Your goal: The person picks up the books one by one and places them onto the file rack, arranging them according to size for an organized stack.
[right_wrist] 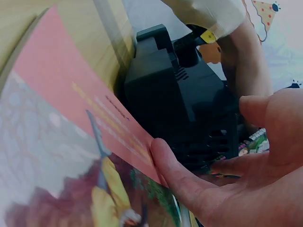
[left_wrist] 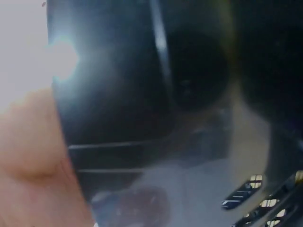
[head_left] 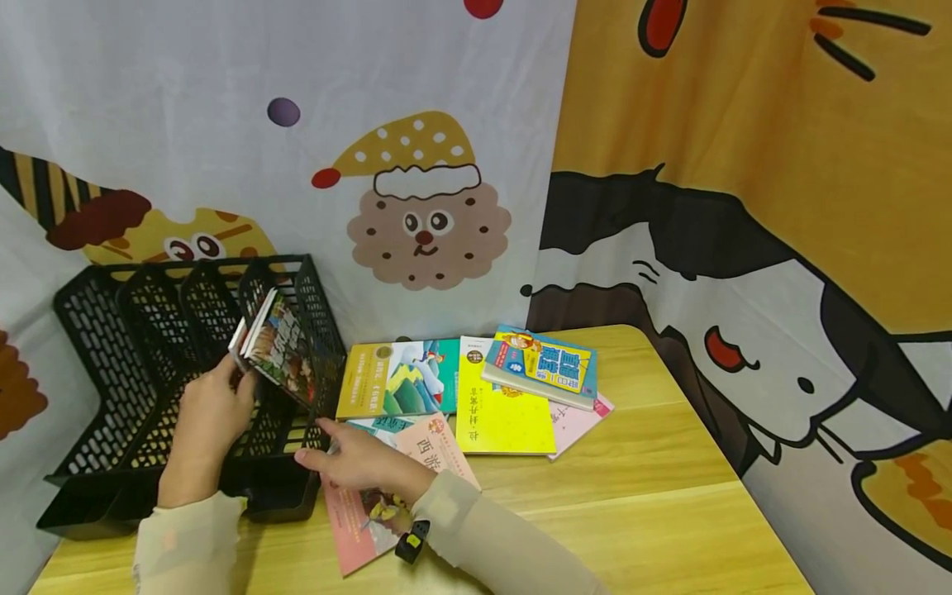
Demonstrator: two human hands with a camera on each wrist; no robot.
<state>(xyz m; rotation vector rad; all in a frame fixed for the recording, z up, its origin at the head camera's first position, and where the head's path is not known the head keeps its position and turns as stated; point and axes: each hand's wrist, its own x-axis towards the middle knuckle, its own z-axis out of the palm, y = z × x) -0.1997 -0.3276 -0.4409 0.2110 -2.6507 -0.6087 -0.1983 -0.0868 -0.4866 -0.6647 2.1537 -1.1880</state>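
Observation:
My left hand [head_left: 211,409] grips the edge of thin books with a dark picture cover [head_left: 286,351], standing tilted in the right-hand compartment of a black mesh file rack [head_left: 111,388]. Its fingertips are partly hidden behind the books. By the rack's front right corner is my right hand [head_left: 368,463], fingers extended and nothing held. In the right wrist view that hand [right_wrist: 251,165] has its fingers apart, one close to the edge of a pink book [right_wrist: 80,61]; contact is hard to tell. The left wrist view shows mostly a blurred dark panel [left_wrist: 118,104].
The pink book [head_left: 349,529] lies under my right forearm on the wooden table [head_left: 617,512]. Right of the rack lie a gold-and-green book [head_left: 402,380], a yellow book [head_left: 506,421] and a blue book [head_left: 546,364], overlapping. A printed curtain [head_left: 439,49] hangs behind.

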